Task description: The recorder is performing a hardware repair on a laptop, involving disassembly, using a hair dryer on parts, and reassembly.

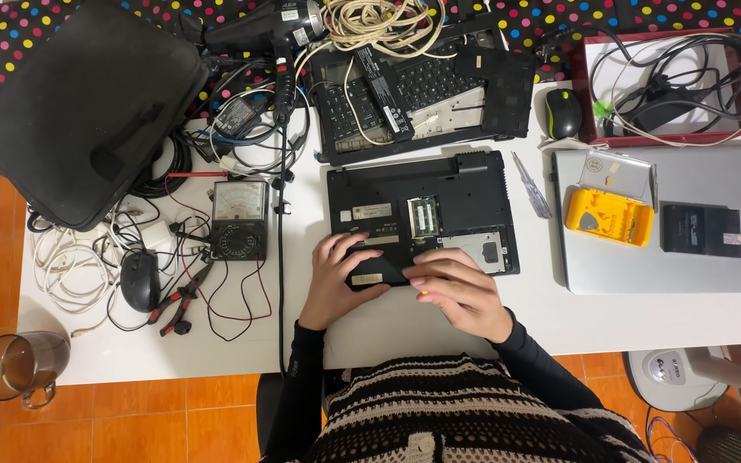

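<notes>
A black laptop [465, 184] lies bottom-up on the white table [628, 317], its memory and drive bays uncovered. My left hand [336, 279] rests on the near edge of the laptop, fingers curled around a black cover panel [373, 271]. My right hand [460, 287] lies beside it, fingertips pressed on the same panel, with a small orange-tipped object just showing under the fingers.
A dismantled keyboard base [422, 94] lies behind the laptop. A screwdriver [532, 186], silver laptop [713, 249] with yellow bit case [608, 217] and black drive [701, 230] are at right. Multimeter [239, 220], pliers [183, 300], mouse [140, 279], cables and black bag [79, 103] at left. Glass [23, 364] on floor.
</notes>
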